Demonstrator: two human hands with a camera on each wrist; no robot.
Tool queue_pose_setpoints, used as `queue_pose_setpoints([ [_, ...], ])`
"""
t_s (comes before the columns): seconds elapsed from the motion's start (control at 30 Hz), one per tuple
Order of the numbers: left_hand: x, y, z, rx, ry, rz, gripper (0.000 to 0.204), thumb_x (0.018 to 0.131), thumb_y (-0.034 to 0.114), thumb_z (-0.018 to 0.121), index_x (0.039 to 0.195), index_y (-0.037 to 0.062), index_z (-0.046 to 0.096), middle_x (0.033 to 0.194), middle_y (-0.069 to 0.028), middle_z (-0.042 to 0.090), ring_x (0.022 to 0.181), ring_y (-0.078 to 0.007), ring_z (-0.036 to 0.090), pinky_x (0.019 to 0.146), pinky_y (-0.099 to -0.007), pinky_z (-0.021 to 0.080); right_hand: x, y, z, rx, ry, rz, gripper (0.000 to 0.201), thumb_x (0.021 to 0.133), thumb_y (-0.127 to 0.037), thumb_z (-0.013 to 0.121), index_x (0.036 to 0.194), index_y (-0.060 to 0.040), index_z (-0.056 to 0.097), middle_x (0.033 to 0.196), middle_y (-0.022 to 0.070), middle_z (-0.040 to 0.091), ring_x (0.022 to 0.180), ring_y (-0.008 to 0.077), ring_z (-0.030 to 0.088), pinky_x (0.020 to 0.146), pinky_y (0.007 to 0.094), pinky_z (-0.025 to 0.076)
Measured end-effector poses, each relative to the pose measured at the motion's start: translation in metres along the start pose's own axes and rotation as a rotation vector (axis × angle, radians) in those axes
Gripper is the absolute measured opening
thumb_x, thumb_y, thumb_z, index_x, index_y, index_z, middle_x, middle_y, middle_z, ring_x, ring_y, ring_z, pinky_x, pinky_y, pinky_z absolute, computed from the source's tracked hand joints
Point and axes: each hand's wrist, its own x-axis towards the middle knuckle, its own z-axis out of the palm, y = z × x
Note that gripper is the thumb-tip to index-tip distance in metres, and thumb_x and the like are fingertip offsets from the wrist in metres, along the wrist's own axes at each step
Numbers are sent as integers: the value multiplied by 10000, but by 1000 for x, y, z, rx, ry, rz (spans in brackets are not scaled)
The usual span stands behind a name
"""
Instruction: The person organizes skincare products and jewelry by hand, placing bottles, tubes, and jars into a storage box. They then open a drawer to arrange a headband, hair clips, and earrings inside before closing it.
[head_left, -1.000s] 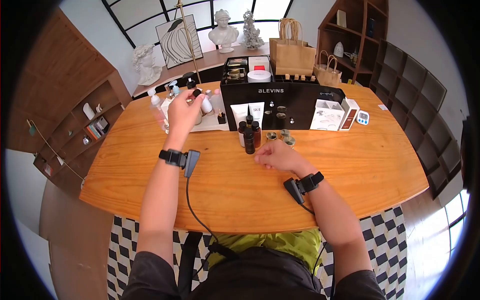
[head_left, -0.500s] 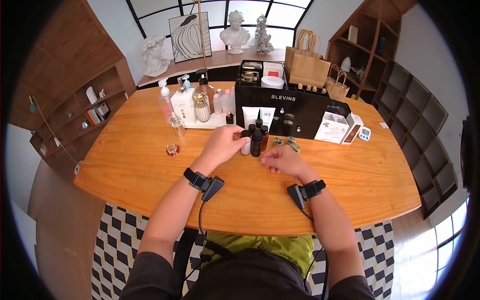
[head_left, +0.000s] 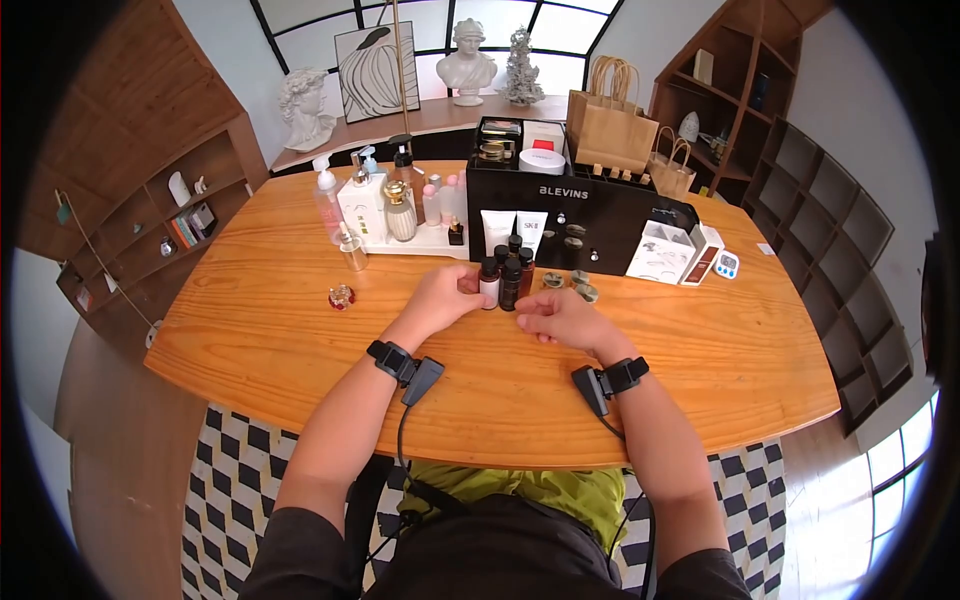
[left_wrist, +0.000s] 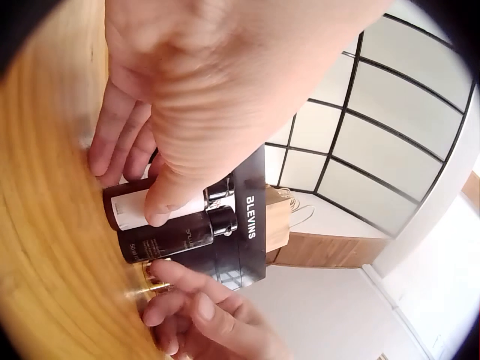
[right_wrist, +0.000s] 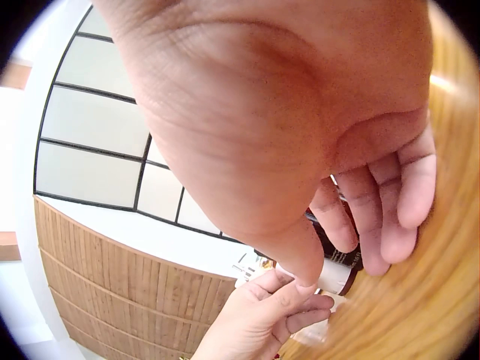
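Observation:
In the head view my left hand (head_left: 440, 302) pinches a small dark-capped bottle with a white label (head_left: 489, 288), upright at the left front of a tight group of dark bottles. The left wrist view shows the thumb pressed on its white label (left_wrist: 132, 211), fingers on the far side. Right beside it stands a black bottle (head_left: 510, 290). My right hand (head_left: 562, 318) is at the group's right, fingers loosely bent and fingertips near the black bottle's base. Brown bottle (head_left: 527, 272) stands behind that, and two white tubes (head_left: 497, 228) lean at the back.
A black organizer (head_left: 610, 225) marked BLEVINS stands behind the bottles. Gold-rimmed jars (head_left: 553, 281) sit behind my right hand. At left are a white tray (head_left: 430, 245) with several bottles, a dropper bottle (head_left: 352, 248) and a red-and-gold item (head_left: 341, 297). Boxes (head_left: 665, 253) stand at right.
My left hand has come from above the tray to the dark bottles, bringing the white-labelled bottle and standing it at their left front. My right hand has stayed almost in place. The head view has shifted.

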Motion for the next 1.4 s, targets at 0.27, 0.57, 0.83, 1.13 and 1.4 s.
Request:
queue_pose_setpoints([
  [0.27, 2, -7, 4, -65, 13, -18, 459, 811, 238, 902, 1153, -32, 760, 989, -125, 796, 915, -211, 762, 852, -322, 588, 0, -1, -1, -73, -20, -3, 449, 988, -178, 783, 1355, 51, 661, 837, 3, 685, 692, 66, 610, 615, 240, 474],
  [0.57, 4, -14, 5, -76, -24, -35, 476, 841, 166, 894, 1198, -34, 653, 1059, -131, 758, 985, -192, 726, 878, -332, 578, -2, -4, 0, -65, -16, 1, 393, 987, -160, 769, 1315, 42, 689, 860, 16, 702, 717, 73, 625, 636, 241, 491],
  [0.83, 5, -27, -10, -292, -116, -132, 382, 939, 138, 806, 1251, -8, 643, 1091, -103, 726, 941, -152, 693, 814, -286, 574, 13, 15, -56, -68, 652, -319, 197, 930, -88, 770, 1071, 50, 775, 920, 103, 776, 764, 120, 713, 700, 297, 587],
  [1.13, 5, -35, -23, -359, -156, -215, 272, 1034, 162, 681, 1241, -13, 658, 1036, -54, 708, 842, -126, 677, 709, -273, 573, 7, 7, -43, -677, 438, -209, 541, 852, -244, 867, 1333, -46, 721, 1295, 198, 677, 1178, 339, 662, 1014, 410, 549],
  [1.4, 3, -33, -24, -355, -124, -197, 261, 1023, 194, 689, 1175, -18, 698, 969, -49, 711, 819, -127, 688, 683, -277, 577, 26, 20, -37, -925, 310, -290, 589, 830, -214, 864, 1391, -147, 695, 1199, 161, 677, 1257, 375, 593, 1087, 460, 498],
])
